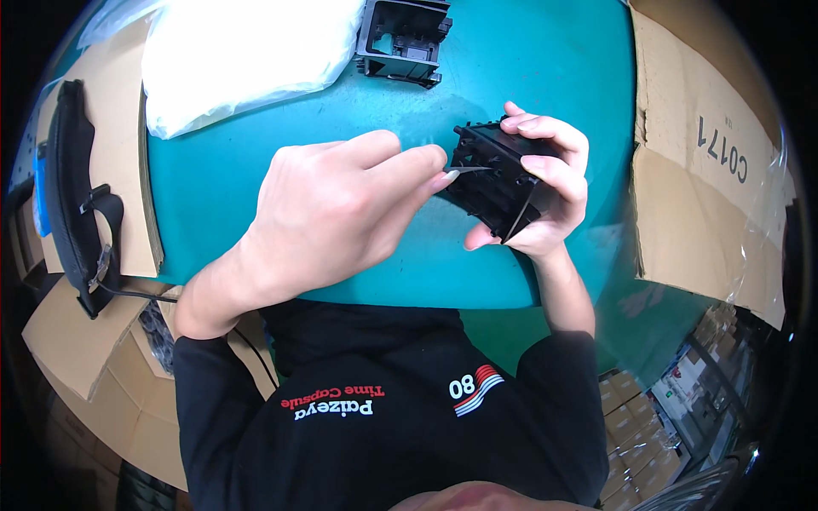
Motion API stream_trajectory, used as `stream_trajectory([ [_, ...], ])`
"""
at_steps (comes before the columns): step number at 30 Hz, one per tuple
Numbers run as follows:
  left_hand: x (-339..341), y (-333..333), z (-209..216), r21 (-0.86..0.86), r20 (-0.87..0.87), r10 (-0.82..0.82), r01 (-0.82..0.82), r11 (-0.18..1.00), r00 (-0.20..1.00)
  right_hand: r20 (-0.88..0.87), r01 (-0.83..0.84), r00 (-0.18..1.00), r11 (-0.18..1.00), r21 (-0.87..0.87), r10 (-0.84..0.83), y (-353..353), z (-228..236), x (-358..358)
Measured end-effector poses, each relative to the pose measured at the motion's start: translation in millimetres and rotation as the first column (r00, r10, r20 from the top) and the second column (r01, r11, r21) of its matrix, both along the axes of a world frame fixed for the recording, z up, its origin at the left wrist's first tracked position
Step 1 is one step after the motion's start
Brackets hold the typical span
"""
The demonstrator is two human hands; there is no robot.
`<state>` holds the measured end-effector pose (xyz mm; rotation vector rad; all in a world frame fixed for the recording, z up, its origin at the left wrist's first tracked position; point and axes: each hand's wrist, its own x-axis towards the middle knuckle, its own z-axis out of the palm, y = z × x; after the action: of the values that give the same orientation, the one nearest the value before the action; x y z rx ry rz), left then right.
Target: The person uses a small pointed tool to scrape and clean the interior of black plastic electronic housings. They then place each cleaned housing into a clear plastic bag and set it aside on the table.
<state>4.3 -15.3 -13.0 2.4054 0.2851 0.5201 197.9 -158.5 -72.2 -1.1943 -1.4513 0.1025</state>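
Note:
My right hand [562, 183] is wrapped round a black plastic housing [486, 192], its fingers over the far side and the thumb beneath. The housing is tilted above the green table, with small pegs and recesses on the side toward my left hand. Pinched between the thumb and forefinger of my left hand [328, 204] is a thin, pointed metal blade [470, 169]. Its tip reaches against or just over the housing; exact contact cannot be made out. Most of the blade's handle end is hidden inside my left fist.
Another black plastic housing [402, 66] lies at the far side of the green table [213, 196], beside a bulky white plastic bag [247, 60]. Cardboard flaps [690, 179] flank the table on the right, with an open carton [111, 366] lower left. A black padded strap [72, 187] hangs at left.

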Motion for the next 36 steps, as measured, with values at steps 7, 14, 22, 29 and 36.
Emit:
stream_trajectory([
  [7,-0.9,-1.5,1.4,-0.036,-0.019,-0.014,0.013,0.999,1.000,0.053,0.003,0.999,1.000,-0.014,-0.002,-0.5,0.5,-0.7],
  [14,-1.6,-1.0,2.2,-0.066,-0.046,-0.031,0.028,0.997,0.998,0.146,0.010,0.989,0.996,-0.089,0.003,-2.4,4.6,-0.9],
  [22,-1.9,2.5,0.8,-0.079,-0.085,-0.070,0.063,0.995,0.994,0.104,-0.003,0.994,0.994,-0.109,0.014,0.0,4.9,-0.5],
  [29,-2.2,5.3,1.6,0.012,-0.130,-0.110,0.112,0.994,0.985,0.108,-0.045,0.992,0.978,-0.202,0.068,-0.9,9.2,-0.2],
  [36,-2.6,-2.5,-2.1,0.465,-0.205,-0.037,0.130,0.876,0.978,0.200,-0.008,0.978,0.967,-0.255,0.061,-1.4,12.2,-0.5],
])
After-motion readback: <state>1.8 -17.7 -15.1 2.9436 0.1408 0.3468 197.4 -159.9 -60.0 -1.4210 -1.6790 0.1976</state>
